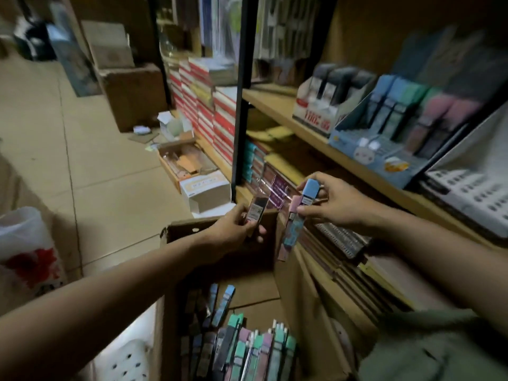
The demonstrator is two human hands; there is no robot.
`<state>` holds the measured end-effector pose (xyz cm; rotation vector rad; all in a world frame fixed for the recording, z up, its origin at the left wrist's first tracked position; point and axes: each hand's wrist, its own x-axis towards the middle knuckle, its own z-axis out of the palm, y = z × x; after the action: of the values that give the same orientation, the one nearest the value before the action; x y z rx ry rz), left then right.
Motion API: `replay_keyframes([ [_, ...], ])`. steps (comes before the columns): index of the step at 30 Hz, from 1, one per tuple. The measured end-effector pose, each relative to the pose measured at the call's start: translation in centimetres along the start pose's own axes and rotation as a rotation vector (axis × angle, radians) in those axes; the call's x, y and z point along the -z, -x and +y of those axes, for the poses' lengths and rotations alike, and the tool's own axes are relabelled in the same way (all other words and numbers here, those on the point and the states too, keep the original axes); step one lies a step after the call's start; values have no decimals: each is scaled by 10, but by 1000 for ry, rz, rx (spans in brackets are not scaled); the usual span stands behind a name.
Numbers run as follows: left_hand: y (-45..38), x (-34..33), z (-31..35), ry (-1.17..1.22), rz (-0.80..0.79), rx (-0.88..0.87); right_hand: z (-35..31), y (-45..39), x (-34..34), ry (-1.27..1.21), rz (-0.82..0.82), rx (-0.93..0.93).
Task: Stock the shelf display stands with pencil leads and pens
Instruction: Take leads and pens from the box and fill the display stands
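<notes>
My left hand (236,229) grips a dark pencil lead case (257,210) above the far wall of an open cardboard box (308,312). My right hand (332,204) pinches two lead cases together, a blue-capped one (298,215) and a pink one (286,237), hanging down in front of the lower shelf. Several more lead cases and pens (242,350) in green, pink, blue and dark colours lie in the box bottom. On the wooden shelf (277,105) stands a blue display stand (384,155) holding blue, green and pink cases.
A white display box (316,111) with dark cases stands left of the blue stand; a grey perforated stand (472,196) sits to its right. Notebooks fill the lower shelf. A black upright post (240,105) edges the shelf. Boxes and a plastic bag (27,248) lie on the tiled floor.
</notes>
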<state>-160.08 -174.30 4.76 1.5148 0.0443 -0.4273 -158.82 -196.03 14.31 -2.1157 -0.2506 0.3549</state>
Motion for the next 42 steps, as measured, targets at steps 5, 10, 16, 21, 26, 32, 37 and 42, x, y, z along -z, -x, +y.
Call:
replay_keyframes([
  [5,9,-35,69,44,-214,-174,-36,34,40,-80,137,88],
  [10,9,-63,108,-28,-442,-243,-53,57,67,24,291,136],
  [16,-7,-78,134,-60,-628,-285,-71,81,94,-31,312,95],
  [21,-20,-90,147,52,-518,-256,-79,87,122,-78,479,74],
  [26,-37,-94,160,103,-328,-243,-82,83,155,7,704,44],
  [32,-55,-81,177,43,-210,-310,-92,51,168,686,841,132],
  [37,-66,-59,187,-77,-79,-393,-95,1,160,847,783,154],
  [42,-69,-47,185,-28,-73,-366,-88,-35,156,893,777,155],
])
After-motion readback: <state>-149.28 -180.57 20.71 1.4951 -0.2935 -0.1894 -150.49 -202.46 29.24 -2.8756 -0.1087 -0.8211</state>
